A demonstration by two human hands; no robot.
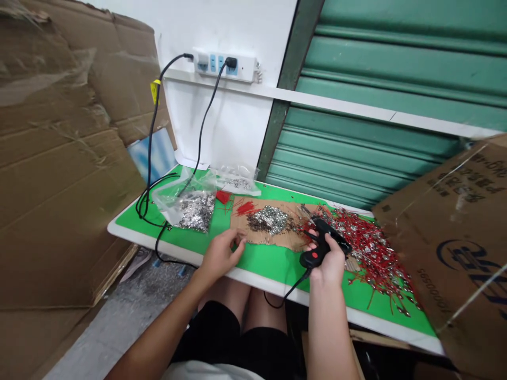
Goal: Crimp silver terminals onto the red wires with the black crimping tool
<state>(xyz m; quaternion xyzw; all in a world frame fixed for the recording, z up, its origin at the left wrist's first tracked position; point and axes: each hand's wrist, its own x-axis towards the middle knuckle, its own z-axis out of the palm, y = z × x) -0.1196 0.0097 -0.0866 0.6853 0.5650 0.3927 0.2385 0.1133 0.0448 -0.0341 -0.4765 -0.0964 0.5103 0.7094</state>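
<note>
A black corded tool with a red dot [315,255] is in my right hand [329,264], whose fingers wrap round its handle; it looks like a glue gun. My left hand [224,252] rests at the left front edge of a cardboard sheet [257,237], fingers curled with thumb and fingertips close together; anything between them is too small to make out. On the sheet lie a pile of small silvery pieces [273,219] and thin red sticks [246,208]. Right of the tool spreads a large heap of red stems with shiny tips [372,248].
A clear bag of silvery pieces [196,211] and a flatter bag [238,183] lie on the green table [253,261]. Black cables run from a power strip [225,66] on the wall. Large cardboard boxes stand left [59,158] and right [455,237].
</note>
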